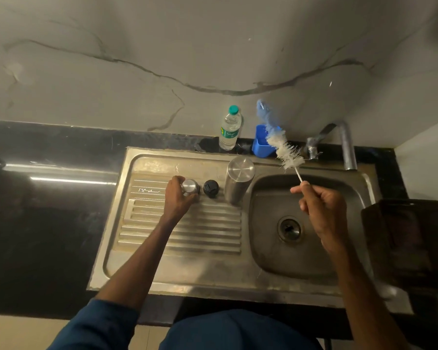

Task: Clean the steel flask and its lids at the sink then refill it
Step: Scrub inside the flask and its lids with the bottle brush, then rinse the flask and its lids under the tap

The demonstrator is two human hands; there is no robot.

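grips steel cap (190, 186) on draining board (187, 238) with left hand (181, 195); pinches brush (287, 154) stem with right hand (319, 200) above basin (276, 261). shows flask (238, 181) standing beside black lid (210, 188); risks toppling it with a careless brush swing.

Head cam, one view, looks down close over sink (238, 281), facing wall.

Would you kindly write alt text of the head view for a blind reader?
At a steel sink, the person's left hand grips a steel lid on the drainboard while the right hand holds a bottle brush by its handle. A black lid and the steel flask stand alongside.
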